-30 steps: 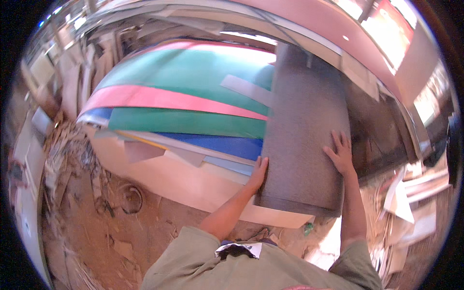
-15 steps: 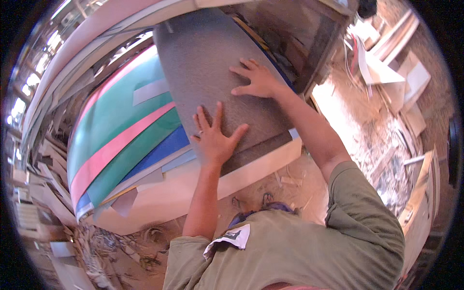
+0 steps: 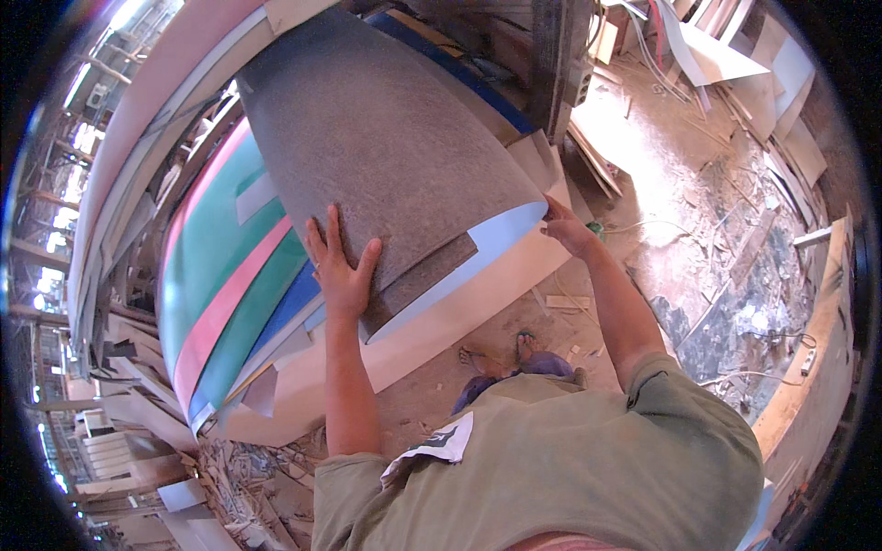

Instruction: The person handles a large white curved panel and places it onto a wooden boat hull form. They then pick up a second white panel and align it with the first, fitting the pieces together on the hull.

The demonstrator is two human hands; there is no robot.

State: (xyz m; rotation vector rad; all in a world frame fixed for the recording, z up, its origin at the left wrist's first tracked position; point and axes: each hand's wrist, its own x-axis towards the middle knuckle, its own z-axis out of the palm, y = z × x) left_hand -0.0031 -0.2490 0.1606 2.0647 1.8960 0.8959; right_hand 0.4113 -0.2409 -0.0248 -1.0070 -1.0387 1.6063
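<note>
Left hand [image 3: 342,280] first: it lies palm down with fingers spread well apart, pressed to the near left part of a big dark brown sheet [image 3: 386,138], which stretches away beyond the fingertips and across toward the other hand. And over to the right hand [image 3: 570,234], up at the sheet's near right corner, fingers bent at the edge; whether they are closed on it, I cannot tell. Between the two hands a pale blue strip [image 3: 501,234] runs along the sheet's near edge, underside or separate piece, hard to say. Just below that, nearer the body, comes a cream board [image 3: 441,326]. Out to the left hand's left, look at the colours fanning from under the brown: a green sheet [image 3: 207,230], a pink strip [image 3: 234,303] lying across the green, and a blue sheet [image 3: 289,298] closest to the wrist. Farther out past those, a long dusty-pink sheet [image 3: 138,138] bends upward. Beyond the right hand, a littered floor [image 3: 661,174], and well to its right a wood-edged panel [image 3: 808,340].
</note>
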